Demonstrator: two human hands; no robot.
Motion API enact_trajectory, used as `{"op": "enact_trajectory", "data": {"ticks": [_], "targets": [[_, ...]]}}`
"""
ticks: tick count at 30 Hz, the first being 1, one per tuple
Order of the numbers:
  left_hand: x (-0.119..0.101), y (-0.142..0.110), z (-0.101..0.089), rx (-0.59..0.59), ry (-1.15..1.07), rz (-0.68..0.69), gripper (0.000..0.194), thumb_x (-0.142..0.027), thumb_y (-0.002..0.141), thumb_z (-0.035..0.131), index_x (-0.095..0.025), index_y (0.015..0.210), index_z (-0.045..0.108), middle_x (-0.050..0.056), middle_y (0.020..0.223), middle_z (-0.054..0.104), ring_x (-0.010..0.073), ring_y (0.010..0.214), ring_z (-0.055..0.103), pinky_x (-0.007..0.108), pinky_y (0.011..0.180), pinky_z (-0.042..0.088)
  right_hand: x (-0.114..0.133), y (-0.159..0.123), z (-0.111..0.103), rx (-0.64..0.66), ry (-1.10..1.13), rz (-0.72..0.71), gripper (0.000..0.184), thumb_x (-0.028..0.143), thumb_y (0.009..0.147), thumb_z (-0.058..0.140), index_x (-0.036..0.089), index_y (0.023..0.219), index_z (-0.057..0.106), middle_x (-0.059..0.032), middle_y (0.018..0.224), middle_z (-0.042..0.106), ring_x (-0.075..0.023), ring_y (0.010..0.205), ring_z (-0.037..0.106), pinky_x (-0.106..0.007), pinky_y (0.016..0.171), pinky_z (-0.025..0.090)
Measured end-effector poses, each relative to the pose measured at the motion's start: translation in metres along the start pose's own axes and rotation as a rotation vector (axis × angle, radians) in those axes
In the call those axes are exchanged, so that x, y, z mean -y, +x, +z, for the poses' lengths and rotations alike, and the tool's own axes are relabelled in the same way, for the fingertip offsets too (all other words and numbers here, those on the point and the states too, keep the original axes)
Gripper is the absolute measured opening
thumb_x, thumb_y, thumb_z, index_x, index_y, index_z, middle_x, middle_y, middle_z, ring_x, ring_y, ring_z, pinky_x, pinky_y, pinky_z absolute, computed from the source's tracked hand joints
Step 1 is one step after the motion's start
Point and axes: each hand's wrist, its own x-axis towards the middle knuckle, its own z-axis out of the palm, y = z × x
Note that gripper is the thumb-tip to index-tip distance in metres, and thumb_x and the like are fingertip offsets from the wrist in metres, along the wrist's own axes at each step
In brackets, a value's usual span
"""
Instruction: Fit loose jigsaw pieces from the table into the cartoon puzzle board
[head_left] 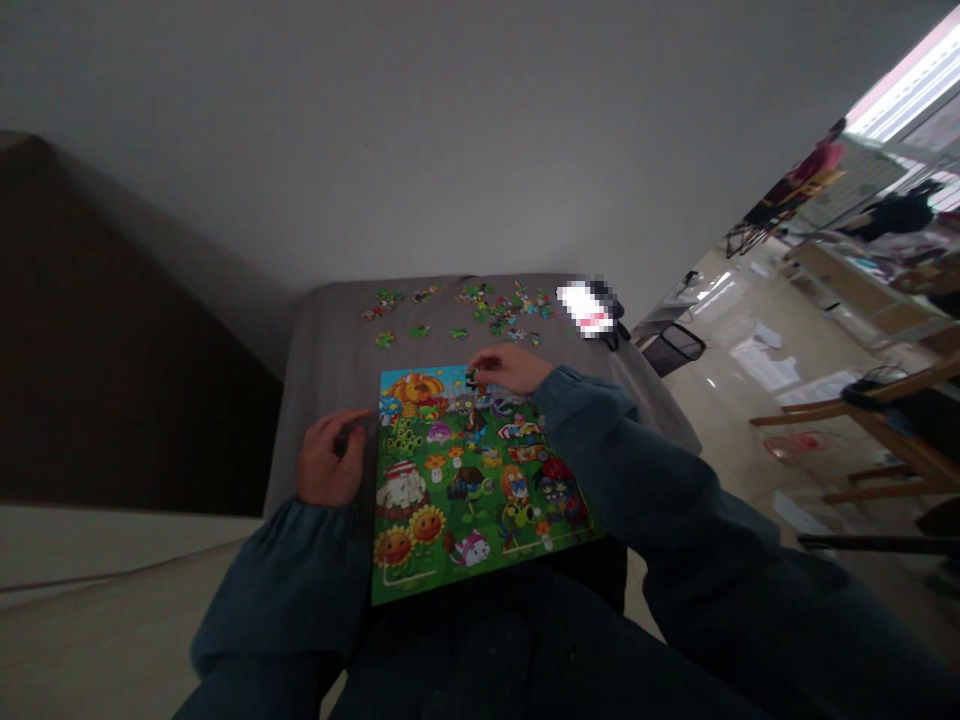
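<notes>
A colourful jigsaw puzzle [442, 500] with cartoon plants, sunflowers and a pumpkin lies on the grey cloth in front of me. My right hand [510, 368] is over its upper edge, thumb and fingers pinched on a small dark puzzle piece [472, 378]. The fingers partly hide that piece, and my right forearm covers the puzzle's right side. Beside the left edge rests my left hand [332, 458], loosely curved, with a gap between thumb and fingers. Its index fingertip reaches the puzzle's upper left edge and holds nothing.
Several loose puzzle pieces [514, 310] lie scattered along the back of the cloth-covered table [322, 330]. A blurred-out bright object [587, 308] sits at the back right corner. A wall [450, 150] rises behind. To the right are a wooden chair [862, 410] and papers on the floor.
</notes>
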Motion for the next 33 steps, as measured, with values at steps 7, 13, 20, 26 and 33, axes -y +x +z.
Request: {"op": "enact_trajectory", "data": {"ticks": [7,13,20,26,33], "targets": [[-0.001,0.000,-0.001,0.014,-0.013,-0.012,0.031,-0.035,0.091,0.048,-0.021,0.103,0.073,0.010,0.107,0.070,0.0274,0.101,0.063,0.043,0.087,0.052,0.016,-0.025,0.014,0.228,0.055,-0.245,0.031,0.007,0.088,0.063,0.018,0.114,0.074,-0.0029,0.088,0.066,-0.0123,0.074,0.057,-0.025,0.071,0.044],[-0.005,0.000,-0.003,0.041,-0.013,-0.054,0.031,-0.036,0.091,0.046,-0.023,0.102,0.071,0.010,0.109,0.070,0.0288,0.105,0.063,0.044,0.091,0.050,0.019,-0.014,0.031,0.271,0.172,-0.160,0.039,0.003,0.084,0.067,0.014,0.121,0.069,-0.0012,0.082,0.067,-0.0122,0.073,0.061,-0.024,0.069,0.046],[-0.004,-0.001,-0.003,0.044,-0.010,-0.057,0.030,-0.036,0.090,0.047,-0.023,0.103,0.071,0.010,0.111,0.070,0.0291,0.105,0.062,0.043,0.090,0.051,0.014,-0.008,0.042,0.254,0.105,-0.139,0.034,0.008,0.081,0.073,0.013,0.114,0.071,0.0003,0.077,0.068,-0.0122,0.068,0.063,-0.023,0.065,0.045],[0.001,0.000,-0.001,0.025,0.014,-0.020,0.029,-0.033,0.089,0.048,-0.021,0.102,0.072,0.009,0.107,0.071,0.0278,0.101,0.063,0.043,0.089,0.051,0.012,-0.002,0.037,0.172,-0.011,-0.166,0.028,0.016,0.075,0.083,0.015,0.102,0.074,-0.0022,0.087,0.068,-0.0147,0.082,0.060,-0.027,0.080,0.042],[0.001,-0.001,-0.001,0.035,0.007,-0.037,0.029,-0.036,0.092,0.047,-0.024,0.102,0.072,0.009,0.109,0.070,0.0290,0.103,0.062,0.044,0.091,0.050,0.015,-0.006,0.036,0.104,-0.150,-0.151,0.031,0.024,0.076,0.085,0.015,0.102,0.073,-0.0088,0.101,0.067,-0.0205,0.097,0.055,-0.034,0.092,0.035]]}}
